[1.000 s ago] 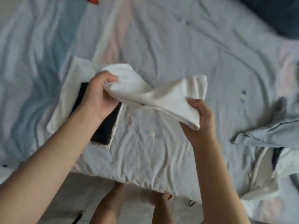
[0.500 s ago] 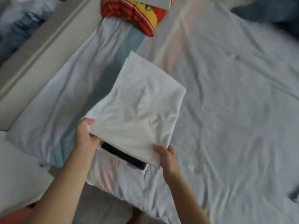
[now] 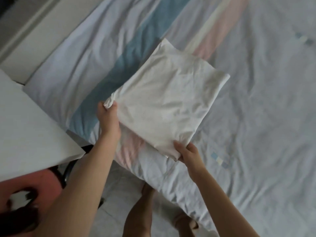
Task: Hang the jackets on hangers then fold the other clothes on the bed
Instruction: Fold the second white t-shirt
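A folded white garment [image 3: 167, 101] lies as a flat square on the bed [image 3: 256, 117], near its front edge. My left hand [image 3: 108, 117] grips the garment's near left corner, bunching the cloth between thumb and fingers. My right hand [image 3: 187, 151] pinches the near right corner, thumb on top. The folded clothes seen under it earlier are hidden beneath the white garment.
The bed's pale sheet has blue [image 3: 119, 65] and pink [image 3: 220, 26] stripes and many wrinkles. A white table [image 3: 29, 130] and a red chair [image 3: 34, 183] stand at the left. My bare legs [image 3: 142, 207] stand on the tiled floor below the bed edge.
The white garment went from being held up twisted in the air to lying flat and square on the bed. It now covers the dark folded clothes. The view has shifted left.
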